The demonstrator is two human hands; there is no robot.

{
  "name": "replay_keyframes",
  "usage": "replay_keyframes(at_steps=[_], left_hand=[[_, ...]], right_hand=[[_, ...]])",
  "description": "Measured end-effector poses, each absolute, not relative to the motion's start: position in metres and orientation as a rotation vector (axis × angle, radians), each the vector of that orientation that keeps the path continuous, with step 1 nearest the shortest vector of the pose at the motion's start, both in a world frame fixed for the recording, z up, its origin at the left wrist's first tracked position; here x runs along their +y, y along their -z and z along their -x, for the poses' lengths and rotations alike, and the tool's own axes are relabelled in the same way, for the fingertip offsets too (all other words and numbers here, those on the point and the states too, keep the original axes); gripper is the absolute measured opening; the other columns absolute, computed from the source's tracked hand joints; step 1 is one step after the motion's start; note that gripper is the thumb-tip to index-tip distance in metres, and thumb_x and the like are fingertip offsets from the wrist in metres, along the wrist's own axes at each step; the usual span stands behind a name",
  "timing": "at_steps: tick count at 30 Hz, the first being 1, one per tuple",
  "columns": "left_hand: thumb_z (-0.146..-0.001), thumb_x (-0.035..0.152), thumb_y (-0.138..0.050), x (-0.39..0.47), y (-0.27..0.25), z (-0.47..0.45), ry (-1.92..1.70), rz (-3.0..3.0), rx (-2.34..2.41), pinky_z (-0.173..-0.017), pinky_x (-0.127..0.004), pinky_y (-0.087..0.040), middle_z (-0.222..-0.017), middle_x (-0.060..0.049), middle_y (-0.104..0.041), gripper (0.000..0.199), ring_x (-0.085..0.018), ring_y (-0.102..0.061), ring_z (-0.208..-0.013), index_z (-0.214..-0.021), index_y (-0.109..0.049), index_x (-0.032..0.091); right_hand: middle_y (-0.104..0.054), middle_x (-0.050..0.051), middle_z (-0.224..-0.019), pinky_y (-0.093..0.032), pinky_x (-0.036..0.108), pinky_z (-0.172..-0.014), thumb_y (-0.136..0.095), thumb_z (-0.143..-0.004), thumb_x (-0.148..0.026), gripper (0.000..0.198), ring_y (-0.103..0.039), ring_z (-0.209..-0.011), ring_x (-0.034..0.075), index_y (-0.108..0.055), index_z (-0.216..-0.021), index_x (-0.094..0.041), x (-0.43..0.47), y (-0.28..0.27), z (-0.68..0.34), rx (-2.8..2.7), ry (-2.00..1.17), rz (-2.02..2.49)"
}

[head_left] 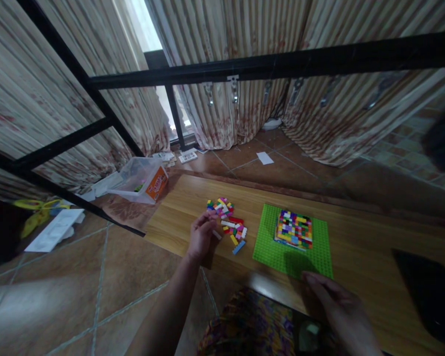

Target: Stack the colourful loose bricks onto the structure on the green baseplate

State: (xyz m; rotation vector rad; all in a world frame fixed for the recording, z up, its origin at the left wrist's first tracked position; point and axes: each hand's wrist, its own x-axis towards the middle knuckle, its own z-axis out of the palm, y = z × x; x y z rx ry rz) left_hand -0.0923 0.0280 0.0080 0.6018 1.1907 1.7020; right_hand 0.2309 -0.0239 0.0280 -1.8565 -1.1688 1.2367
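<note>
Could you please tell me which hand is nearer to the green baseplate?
Right: the right hand is at the near edge of the green baseplate; the left hand is farther left, by the loose bricks.

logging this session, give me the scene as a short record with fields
surface: wooden table
left hand: fingertips at the loose bricks; whether it grips one is unclear
right hand: fingertips by the near edge of the green baseplate; contact and hold unclear
build: multicoloured brick block on the baseplate
brick nearest the wearer: blue brick
right side: dark flat object, identity unclear
floor: clear plastic bin with orange label, beyond the table's left end
</note>
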Motion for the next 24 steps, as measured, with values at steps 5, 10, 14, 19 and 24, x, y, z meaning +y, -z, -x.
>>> replay_keyframes(at_steps=[5, 10, 14, 19, 24], left_hand=[[-0.071, 0.028, -0.065, 0.030, -0.012, 0.112, -1.764, -0.637, 1.413, -0.066, -0.022, -0.047, -0.080, -0.002, -0.066, 0.023, -0.009, -0.056, -0.065, -0.090, -0.068, 0.016], [-0.068, 0.015, -0.065, 0.031, -0.013, 0.120, -1.415, -1.168, 1.872, -0.071, -0.026, -0.045, -0.082, -0.003, -0.066, 0.020, -0.014, -0.057, -0.070, -0.087, -0.071, 0.019], [-0.080, 0.017, -0.056, 0.032, -0.017, 0.113, -0.847, -1.712, 2.198, -0.078, -0.028, -0.045, -0.096, -0.007, -0.065, 0.024, -0.019, -0.061, -0.083, -0.100, -0.068, 0.021], [-0.086, 0.018, -0.049, 0.039, -0.021, 0.107, -0.560, -1.856, 2.271, -0.076, -0.028, -0.045, -0.093, -0.008, -0.066, 0.018, -0.020, -0.062, -0.084, -0.095, -0.066, 0.020], [-0.085, 0.016, -0.050, 0.037, -0.018, 0.108, -0.756, -1.711, 2.243, -0.076, -0.028, -0.045, -0.091, -0.008, -0.067, 0.019, -0.019, -0.063, -0.082, -0.095, -0.066, 0.019]], right_hand=[[-0.076, 0.007, -0.094, -0.056, 0.034, -0.083, -0.067, -0.062, -0.058, 0.045, -0.070, -0.093, 0.027, -0.076, -0.085, -0.021, -0.024, -0.024, -0.228, -1.144, -1.271, 1.838], [-0.076, 0.008, -0.097, -0.056, 0.035, -0.084, -0.067, -0.064, -0.058, 0.045, -0.070, -0.094, 0.027, -0.076, -0.086, -0.020, -0.024, -0.022, -0.224, -1.185, -1.281, 1.806], [-0.076, 0.008, -0.095, -0.056, 0.037, -0.084, -0.067, -0.066, -0.057, 0.042, -0.070, -0.092, 0.027, -0.077, -0.085, -0.020, -0.026, -0.021, -0.219, -1.211, -1.277, 1.769], [-0.077, 0.008, -0.089, -0.058, 0.035, -0.075, -0.069, -0.066, -0.055, 0.039, -0.072, -0.084, 0.027, -0.077, -0.082, -0.020, -0.028, -0.026, -0.216, -1.204, -1.278, 1.736], [-0.076, 0.009, -0.090, -0.058, 0.035, -0.075, -0.067, -0.065, -0.058, 0.042, -0.071, -0.084, 0.028, -0.078, -0.080, -0.020, -0.028, -0.029, -0.215, -1.235, -1.249, 1.730]])
